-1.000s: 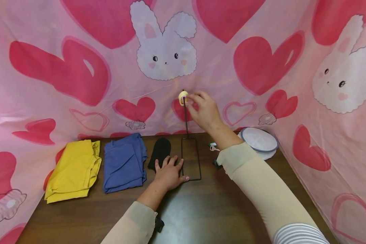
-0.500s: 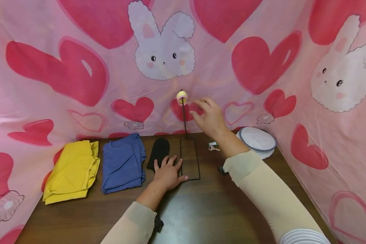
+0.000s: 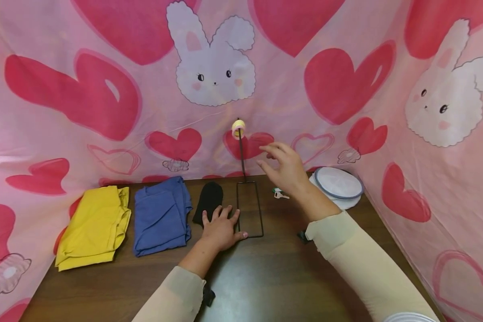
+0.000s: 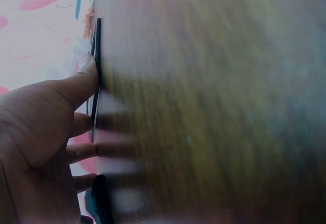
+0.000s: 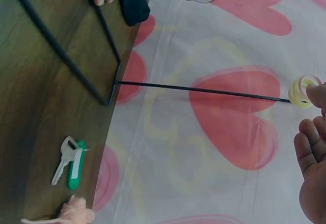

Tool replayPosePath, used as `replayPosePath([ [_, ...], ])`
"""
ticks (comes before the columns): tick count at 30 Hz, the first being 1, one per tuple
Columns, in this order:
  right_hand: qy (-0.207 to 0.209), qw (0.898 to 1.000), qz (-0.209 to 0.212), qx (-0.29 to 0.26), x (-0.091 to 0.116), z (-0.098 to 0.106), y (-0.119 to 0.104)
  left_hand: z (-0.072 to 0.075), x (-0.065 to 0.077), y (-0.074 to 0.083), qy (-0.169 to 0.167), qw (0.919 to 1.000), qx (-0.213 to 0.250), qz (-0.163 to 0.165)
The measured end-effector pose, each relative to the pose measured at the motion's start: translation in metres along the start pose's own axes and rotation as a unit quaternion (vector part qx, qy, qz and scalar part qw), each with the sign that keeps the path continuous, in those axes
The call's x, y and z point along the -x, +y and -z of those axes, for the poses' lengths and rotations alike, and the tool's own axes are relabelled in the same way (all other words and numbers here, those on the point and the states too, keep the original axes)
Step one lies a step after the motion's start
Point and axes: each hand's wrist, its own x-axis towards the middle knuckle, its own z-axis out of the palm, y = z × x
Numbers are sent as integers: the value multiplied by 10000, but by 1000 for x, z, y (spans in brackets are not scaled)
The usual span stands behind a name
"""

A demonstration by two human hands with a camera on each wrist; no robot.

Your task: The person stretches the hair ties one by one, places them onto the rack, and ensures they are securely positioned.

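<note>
A black wire stand (image 3: pixel 261 214) has a rectangular base flat on the brown table and a thin upright rod. Several yellow and pink rings (image 3: pixel 238 128) hang near the rod's top; their exact kind is too small to tell. My left hand (image 3: pixel 220 230) rests on the base's left side, fingers spread, with the thumb on its front left corner. Its fingertips lie by a flat black item (image 3: pixel 210 201), which looks like a sock. My right hand (image 3: pixel 286 167) hovers to the right of the rod, fingers loosely bent and holding nothing, apart from the rings.
Folded yellow cloth (image 3: pixel 94 226) and folded blue cloth (image 3: pixel 162 217) lie left. A key with a green tag (image 3: pixel 281 194) lies right of the stand, near a pale pink fluffy item (image 5: pixel 76 211). A white round item (image 3: pixel 338 182) with a blue-grey rim sits back right.
My right hand has let go of the rings and drawn back to the right and down. The rings stay on the rod. My left hand stays on the base.
</note>
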Motion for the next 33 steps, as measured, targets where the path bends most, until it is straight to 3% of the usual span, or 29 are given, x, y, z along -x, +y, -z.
replayPosePath([
  [15, -111, 9997, 207, 21, 44, 22, 16, 1, 0, 1, 19, 10000, -39, -10],
  [33, -549, 9984, -75, 74, 97, 56, 36, 2, 2, 0, 29, 10000, 14, -30],
])
